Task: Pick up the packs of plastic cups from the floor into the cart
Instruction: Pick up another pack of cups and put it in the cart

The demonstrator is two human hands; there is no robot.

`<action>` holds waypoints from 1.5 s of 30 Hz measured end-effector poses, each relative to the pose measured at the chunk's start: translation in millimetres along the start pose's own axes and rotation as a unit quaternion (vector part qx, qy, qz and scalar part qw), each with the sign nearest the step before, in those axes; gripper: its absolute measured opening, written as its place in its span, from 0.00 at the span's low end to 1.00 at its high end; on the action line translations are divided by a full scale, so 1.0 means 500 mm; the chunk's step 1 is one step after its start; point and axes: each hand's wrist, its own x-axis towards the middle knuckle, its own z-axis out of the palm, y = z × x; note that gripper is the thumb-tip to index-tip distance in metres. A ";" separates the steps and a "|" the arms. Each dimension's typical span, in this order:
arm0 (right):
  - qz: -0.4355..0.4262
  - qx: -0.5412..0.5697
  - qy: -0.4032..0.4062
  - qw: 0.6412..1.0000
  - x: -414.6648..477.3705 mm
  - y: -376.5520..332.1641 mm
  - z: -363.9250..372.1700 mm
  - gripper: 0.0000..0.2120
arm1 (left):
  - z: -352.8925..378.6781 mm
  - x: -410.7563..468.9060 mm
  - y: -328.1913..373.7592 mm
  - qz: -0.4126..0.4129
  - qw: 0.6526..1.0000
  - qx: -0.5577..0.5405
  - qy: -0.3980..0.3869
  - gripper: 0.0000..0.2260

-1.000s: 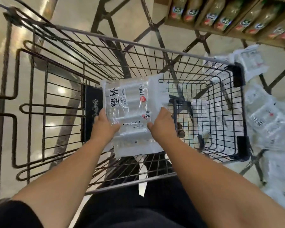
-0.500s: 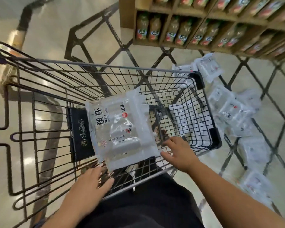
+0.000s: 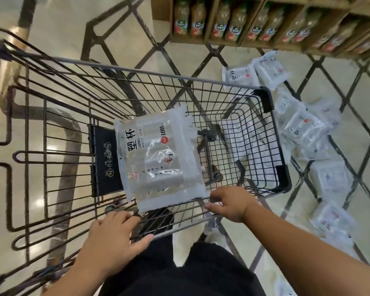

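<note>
One clear pack of plastic cups with black print lies flat on the wire bottom of the black cart, free of both hands. My left hand hovers at the cart's near rim with its fingers straight and holds nothing. At the rim just right of the pack's near corner, my right hand has loosely bent fingers and is empty. Several more packs of cups lie scattered on the floor to the right of the cart.
A low wooden shelf with bottled drinks runs along the top right, just behind the farthest floor packs. The tiled floor has dark diamond lines. My dark-clothed legs stand against the cart's near side.
One second ago both hands held the pack over the cart. They let go, the pack settled on the cart bottom, and both hands drew back to the near rim.
</note>
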 end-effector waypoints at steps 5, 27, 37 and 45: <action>-0.030 0.030 0.027 0.999 -0.072 0.038 0.077 0.35 | 0.053 -0.059 0.056 0.013 0.996 0.027 0.085 0.31; -0.038 -0.023 0.054 0.998 -0.439 0.234 0.416 0.43 | 0.327 -0.325 0.386 0.040 0.995 0.055 0.074 0.32; -0.069 0.014 0.135 0.988 -0.597 0.290 0.522 0.25 | 0.382 -0.399 0.509 0.044 0.997 0.055 -0.024 0.32; -0.027 -0.007 0.113 0.993 -0.696 0.422 0.609 0.44 | 0.431 -0.444 0.666 0.051 0.995 0.069 -0.048 0.35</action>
